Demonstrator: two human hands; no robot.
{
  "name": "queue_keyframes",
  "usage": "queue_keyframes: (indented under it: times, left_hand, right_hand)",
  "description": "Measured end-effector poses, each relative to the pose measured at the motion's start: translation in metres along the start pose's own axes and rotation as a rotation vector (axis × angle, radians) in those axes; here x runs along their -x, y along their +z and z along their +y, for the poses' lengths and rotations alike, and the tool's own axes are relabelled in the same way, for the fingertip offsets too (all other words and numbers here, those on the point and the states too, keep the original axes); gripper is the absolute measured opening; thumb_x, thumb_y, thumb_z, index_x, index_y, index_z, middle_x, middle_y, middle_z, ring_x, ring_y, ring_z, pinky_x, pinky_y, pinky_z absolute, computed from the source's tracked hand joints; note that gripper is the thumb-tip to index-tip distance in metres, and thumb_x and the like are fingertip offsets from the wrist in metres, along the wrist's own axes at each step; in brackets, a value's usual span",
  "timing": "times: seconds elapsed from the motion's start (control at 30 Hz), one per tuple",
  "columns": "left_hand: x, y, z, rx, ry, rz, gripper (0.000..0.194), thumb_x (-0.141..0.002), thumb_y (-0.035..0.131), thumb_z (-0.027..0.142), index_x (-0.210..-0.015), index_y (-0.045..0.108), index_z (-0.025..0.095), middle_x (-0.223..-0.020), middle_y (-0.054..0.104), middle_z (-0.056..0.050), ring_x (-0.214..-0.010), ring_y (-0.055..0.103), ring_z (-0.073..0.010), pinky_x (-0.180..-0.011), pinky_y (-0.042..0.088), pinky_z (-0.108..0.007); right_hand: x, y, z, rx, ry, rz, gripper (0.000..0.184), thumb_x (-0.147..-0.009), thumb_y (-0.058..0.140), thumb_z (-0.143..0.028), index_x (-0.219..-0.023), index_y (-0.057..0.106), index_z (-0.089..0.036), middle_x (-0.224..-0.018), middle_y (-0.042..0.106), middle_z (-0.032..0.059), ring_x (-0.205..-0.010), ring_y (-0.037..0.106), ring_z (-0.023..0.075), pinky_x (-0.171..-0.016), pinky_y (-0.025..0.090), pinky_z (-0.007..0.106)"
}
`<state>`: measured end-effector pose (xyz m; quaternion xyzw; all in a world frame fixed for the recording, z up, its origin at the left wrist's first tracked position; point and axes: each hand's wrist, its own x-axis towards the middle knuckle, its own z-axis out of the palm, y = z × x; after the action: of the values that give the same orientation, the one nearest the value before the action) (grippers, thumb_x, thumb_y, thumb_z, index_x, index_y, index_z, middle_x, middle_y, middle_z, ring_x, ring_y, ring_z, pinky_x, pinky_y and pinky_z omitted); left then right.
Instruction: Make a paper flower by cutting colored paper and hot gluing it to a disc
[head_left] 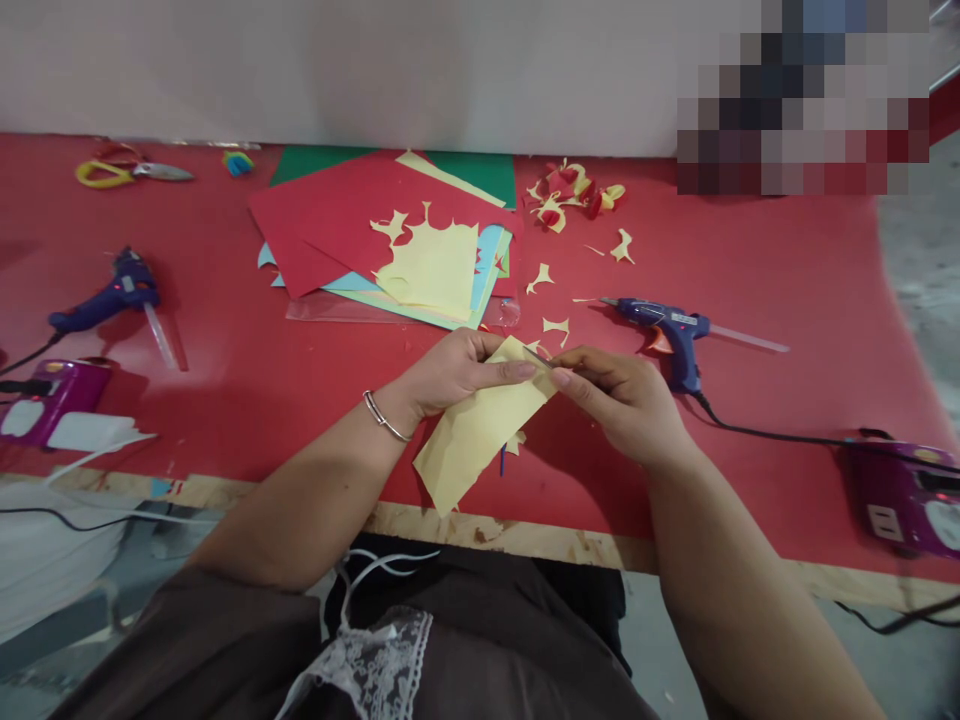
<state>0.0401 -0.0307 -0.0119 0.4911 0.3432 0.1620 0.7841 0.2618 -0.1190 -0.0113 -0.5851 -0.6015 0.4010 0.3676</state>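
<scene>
A folded-looking strip of pale yellow paper (480, 430) slants above the table's front part. My left hand (469, 372) pinches its upper end, thumb on top. My right hand (619, 395) is closed at the paper's upper right edge, on what looks like small scissors (536, 356); only a thin grey blade shows, touching the paper, and the handles are hidden in the fingers. Beneath the paper, a yellow scrap (515, 443) and a thin blue object are partly covered. More yellow cut-offs (556, 327) lie just beyond my hands.
Stacked coloured sheets (330, 225) lie ahead, with red and yellow paper pieces (570, 190) to their right. Glue guns lie left (109, 295) and right (667, 330), their cords leading to purple power blocks (900, 490). Yellow-handled scissors (135, 174) rest at the back left.
</scene>
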Motion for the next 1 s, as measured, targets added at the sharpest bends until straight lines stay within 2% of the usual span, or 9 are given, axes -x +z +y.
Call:
queue_keyframes:
  times: [0.2,0.4,0.57,0.73,1.0]
  left_hand:
    - [-0.0029,-0.0012,-0.0032,-0.023,-0.003,0.005,0.048,-0.075,0.099,0.053,-0.101,0.085,0.014,-0.083,0.08,-0.006,-0.064,0.072,-0.0144,-0.06,0.054,-0.024]
    - [-0.0008,0.001,-0.0028,-0.011,-0.011,0.014,0.049,-0.078,0.096,0.057,-0.094,0.082,0.013,-0.077,0.077,-0.005,-0.06,0.07,-0.0141,-0.057,0.053,-0.024]
    - [0.0007,-0.0014,-0.0047,0.055,0.003,-0.016,0.039,-0.085,0.092,0.051,-0.094,0.08,0.015,-0.077,0.078,-0.004,-0.062,0.073,-0.0151,-0.058,0.055,-0.024]
    - [0.0003,-0.0008,-0.0044,0.068,-0.01,-0.009,0.038,-0.083,0.094,0.049,-0.092,0.081,0.014,-0.075,0.077,-0.003,-0.06,0.07,-0.0126,-0.056,0.053,-0.022]
    - [0.0031,0.0019,0.0004,0.122,-0.042,-0.056,0.037,-0.083,0.095,0.046,-0.093,0.081,0.014,-0.075,0.078,-0.005,-0.056,0.069,-0.0124,-0.053,0.052,-0.022]
  right_hand:
    - [0.0005,-0.0004,0.0029,0.006,0.016,-0.018,0.05,-0.1,0.067,-0.069,-0.097,0.077,-0.02,-0.071,0.06,-0.0002,-0.06,0.044,0.0126,-0.056,0.033,0.03]
    - [0.0013,-0.0005,0.005,0.004,0.016,-0.027,0.043,-0.103,0.067,-0.063,-0.1,0.077,-0.02,-0.077,0.065,0.0008,-0.064,0.047,0.0133,-0.061,0.035,0.031]
    - [0.0006,-0.0001,0.0043,-0.022,0.02,-0.01,0.047,-0.101,0.068,-0.066,-0.097,0.076,-0.02,-0.077,0.063,0.0008,-0.065,0.047,0.0135,-0.061,0.035,0.031]
    - [0.0005,0.0004,0.004,-0.028,0.026,-0.02,0.053,-0.098,0.068,-0.072,-0.098,0.077,-0.02,-0.081,0.068,0.0026,-0.067,0.051,0.015,-0.062,0.037,0.031]
    - [0.0013,0.0009,0.0041,-0.014,0.017,-0.014,0.051,-0.099,0.068,-0.071,-0.097,0.077,-0.021,-0.08,0.068,0.0026,-0.068,0.051,0.0156,-0.063,0.038,0.031]
